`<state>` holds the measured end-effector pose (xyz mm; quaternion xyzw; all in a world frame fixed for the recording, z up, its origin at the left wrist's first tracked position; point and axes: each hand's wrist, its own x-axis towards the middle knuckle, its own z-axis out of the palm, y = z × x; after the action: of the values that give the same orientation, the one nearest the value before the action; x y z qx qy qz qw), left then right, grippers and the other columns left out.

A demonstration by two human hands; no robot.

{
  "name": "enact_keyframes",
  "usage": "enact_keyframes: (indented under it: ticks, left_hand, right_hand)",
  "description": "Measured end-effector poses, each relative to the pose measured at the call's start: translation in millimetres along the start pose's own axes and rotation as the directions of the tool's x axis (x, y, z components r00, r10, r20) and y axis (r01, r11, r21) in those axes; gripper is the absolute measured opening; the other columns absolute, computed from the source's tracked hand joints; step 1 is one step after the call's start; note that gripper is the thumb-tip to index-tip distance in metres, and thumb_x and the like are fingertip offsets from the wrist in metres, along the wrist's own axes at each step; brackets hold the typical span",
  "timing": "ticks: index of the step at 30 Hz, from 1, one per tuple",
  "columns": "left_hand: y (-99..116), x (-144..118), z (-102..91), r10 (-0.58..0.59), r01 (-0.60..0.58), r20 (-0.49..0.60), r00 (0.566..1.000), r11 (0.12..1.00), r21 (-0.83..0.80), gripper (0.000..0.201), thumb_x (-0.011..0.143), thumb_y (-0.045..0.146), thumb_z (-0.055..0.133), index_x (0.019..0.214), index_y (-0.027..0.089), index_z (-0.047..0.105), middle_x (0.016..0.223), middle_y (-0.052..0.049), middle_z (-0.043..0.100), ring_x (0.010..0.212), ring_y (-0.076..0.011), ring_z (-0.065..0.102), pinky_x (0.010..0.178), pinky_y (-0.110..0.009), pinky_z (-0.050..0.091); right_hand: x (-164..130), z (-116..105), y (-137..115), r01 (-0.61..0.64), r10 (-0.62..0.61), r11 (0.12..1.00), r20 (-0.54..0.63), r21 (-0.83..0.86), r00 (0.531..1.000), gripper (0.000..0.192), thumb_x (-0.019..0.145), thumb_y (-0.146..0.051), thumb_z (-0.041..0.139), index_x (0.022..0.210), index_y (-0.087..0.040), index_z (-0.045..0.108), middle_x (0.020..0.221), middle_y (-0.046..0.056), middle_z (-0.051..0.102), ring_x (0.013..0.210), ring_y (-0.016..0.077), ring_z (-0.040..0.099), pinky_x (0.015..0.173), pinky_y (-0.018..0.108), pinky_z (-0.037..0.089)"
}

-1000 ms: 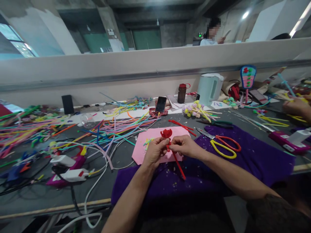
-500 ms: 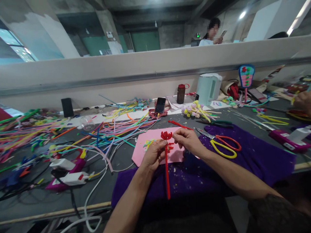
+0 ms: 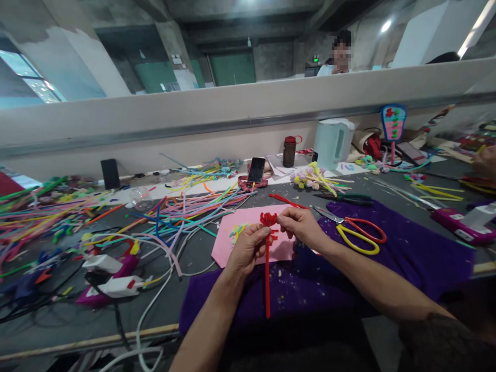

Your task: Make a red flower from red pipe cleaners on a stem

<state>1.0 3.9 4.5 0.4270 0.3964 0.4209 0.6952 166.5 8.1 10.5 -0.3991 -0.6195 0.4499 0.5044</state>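
A red pipe-cleaner flower [image 3: 267, 219] with looped petals is held up over a pink sheet [image 3: 223, 238]. My left hand [image 3: 248, 248] pinches it just below the head, and its long red stem [image 3: 267, 289] hangs down in front of the purple cloth [image 3: 333, 281]. Thumb and fingertips of my right hand [image 3: 304, 227] are closed at the right edge of the petals. Short red pieces and pastel bits [image 3: 238, 231] lie on the pink sheet behind my hands. Scissors [image 3: 358, 247] with one red and one yellow handle rest right of my right hand.
Loose pipe cleaners [image 3: 186, 206] cover the left of the table, near power strips [image 3: 112, 274] and cables. Behind are a phone [image 3: 256, 170], a bottle [image 3: 289, 152], a kettle [image 3: 329, 144] and a bunch of pastel flowers [image 3: 312, 178]. Another person's hand [image 3: 484, 163] is at far right.
My right fingertips have come onto the edge of the flower head, which looks more bunched. My left hand keeps its pinch. The person in the background has turned.
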Motion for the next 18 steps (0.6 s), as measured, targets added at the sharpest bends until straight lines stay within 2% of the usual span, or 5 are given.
enact_keyframes:
  ticks: [4,7,10,13,18]
  left_hand:
    - [2,-1,-0.4,-0.004,0.004,-0.027,1.000,1.000,-0.005,0.023,0.064,0.031,0.066,0.068,0.014,0.052,0.054,0.002,0.057,0.034,-0.0017,0.037,0.032,-0.013,0.020]
    - [4,-1,-1.1,-0.031,0.031,-0.006,1.000,0.999,-0.043,0.022,0.062,0.029,0.067,0.068,0.015,0.052,0.051,0.003,0.054,0.036,-0.0028,0.040,0.035,-0.014,0.024]
    - [3,-1,-2.6,-0.057,0.062,0.109,0.992,0.997,-0.042,0.021,0.064,0.030,0.064,0.064,0.014,0.050,0.044,0.005,0.048,0.032,-0.0027,0.034,0.034,-0.016,0.021]
    - [0,-1,-3.8,-0.085,0.087,0.214,0.973,0.996,0.003,0.020,0.067,0.032,0.061,0.065,0.014,0.051,0.043,0.004,0.047,0.032,-0.0031,0.031,0.035,-0.017,0.017]
    - [-2,-2,-2.3,-0.078,0.071,0.215,0.973,0.997,0.044,0.022,0.067,0.035,0.061,0.066,0.014,0.054,0.044,0.003,0.047,0.035,-0.0054,0.034,0.037,-0.019,0.020]
  right_hand:
    - [-1,-2,-3,0.020,-0.019,1.000,-0.041,0.024,0.999,0.028,0.078,-0.042,0.052,0.069,-0.016,0.054,0.057,-0.002,0.052,0.044,0.0073,0.045,0.042,0.020,0.036]
    - [0,-6,-6,0.050,-0.049,0.999,-0.056,0.012,0.997,0.024,0.076,-0.039,0.054,0.083,-0.016,0.058,0.068,0.000,0.056,0.052,0.0087,0.048,0.048,0.021,0.039]
    - [2,-10,-10,0.060,-0.061,0.998,0.060,0.012,0.996,0.037,0.074,-0.034,0.058,0.107,-0.019,0.056,0.094,0.005,0.060,0.074,0.0131,0.055,0.058,0.022,0.042]
    - [2,-12,-12,0.017,-0.039,0.995,0.228,0.099,0.973,0.044,0.075,-0.031,0.057,0.117,-0.021,0.051,0.110,0.008,0.056,0.095,0.0176,0.053,0.070,0.025,0.042]
    - [1,-8,-10,-0.042,-0.007,0.986,0.288,0.164,0.958,0.037,0.075,-0.031,0.056,0.109,-0.018,0.059,0.100,0.007,0.060,0.085,0.0158,0.055,0.061,0.023,0.041]
